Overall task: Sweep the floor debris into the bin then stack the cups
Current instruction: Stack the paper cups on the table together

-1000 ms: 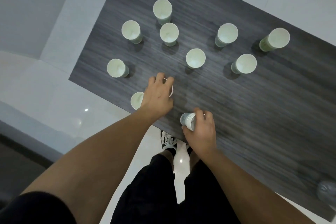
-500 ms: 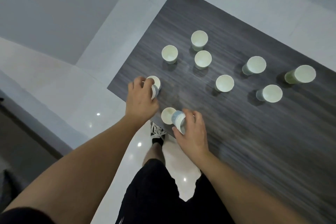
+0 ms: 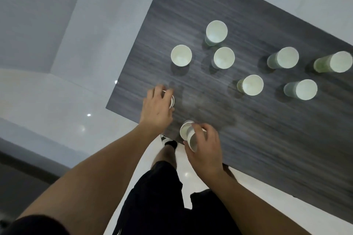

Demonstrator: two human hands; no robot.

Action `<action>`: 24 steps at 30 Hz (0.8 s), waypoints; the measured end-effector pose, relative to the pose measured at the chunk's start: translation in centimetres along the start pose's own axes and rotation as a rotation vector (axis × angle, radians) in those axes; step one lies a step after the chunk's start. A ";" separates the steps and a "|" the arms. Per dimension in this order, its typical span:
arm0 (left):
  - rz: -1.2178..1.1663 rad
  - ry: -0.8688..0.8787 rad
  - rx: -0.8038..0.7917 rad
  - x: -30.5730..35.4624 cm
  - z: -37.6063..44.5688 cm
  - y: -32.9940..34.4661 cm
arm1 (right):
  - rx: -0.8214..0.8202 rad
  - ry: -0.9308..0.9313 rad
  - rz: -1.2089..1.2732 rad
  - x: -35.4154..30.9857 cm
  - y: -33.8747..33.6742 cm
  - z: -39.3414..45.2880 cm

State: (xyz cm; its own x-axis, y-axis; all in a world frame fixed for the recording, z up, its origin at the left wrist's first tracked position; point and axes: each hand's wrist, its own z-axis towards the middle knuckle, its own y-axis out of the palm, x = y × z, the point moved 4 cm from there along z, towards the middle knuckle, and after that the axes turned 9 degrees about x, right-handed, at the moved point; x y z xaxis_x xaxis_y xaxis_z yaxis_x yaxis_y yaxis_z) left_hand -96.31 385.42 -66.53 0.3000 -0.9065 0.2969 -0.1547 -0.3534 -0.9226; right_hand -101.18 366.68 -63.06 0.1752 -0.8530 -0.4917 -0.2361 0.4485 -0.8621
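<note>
Right hand [image 3: 205,147] now tilting its gripped cup [image 3: 193,139] over the near-edge cup [image 3: 184,129], left hand [image 3: 156,108] still clasping the corner cup [image 3: 172,99] on table [image 3: 267,129].

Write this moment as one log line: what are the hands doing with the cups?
left hand: gripping table cup | right hand: holding tilted cup over near cup | seven cups loose

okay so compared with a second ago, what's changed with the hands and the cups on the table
The left hand moved from the cup it gripped near the table's front edge over to the corner cup and took hold of it. The right hand carried its tilted cup left, onto the cup at the edge. The seven cups farther back, such as the nearest one, stayed standing in place on the table.
</note>
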 end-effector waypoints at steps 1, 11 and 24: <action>-0.003 0.013 -0.015 -0.1 0.3 0.2 | 0.005 -0.010 0.007 -0.3 0.0 0.0; -0.033 0.108 -0.106 -0.7 1.6 1.6 | -0.262 0.178 -0.101 0.5 5.2 1.9; -0.242 0.165 0.397 3.0 8.8 -7.5 | 0.555 0.380 0.261 1.2 -4.4 15.4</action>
State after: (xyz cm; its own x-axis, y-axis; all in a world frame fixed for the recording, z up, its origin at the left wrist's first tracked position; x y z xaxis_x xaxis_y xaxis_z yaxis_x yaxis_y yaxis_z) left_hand -85.93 387.41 -60.93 0.1246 -0.8452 0.5197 0.2810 -0.4723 -0.8355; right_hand -85.25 367.84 -61.74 -0.1894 -0.6882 -0.7004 0.3129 0.6338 -0.7074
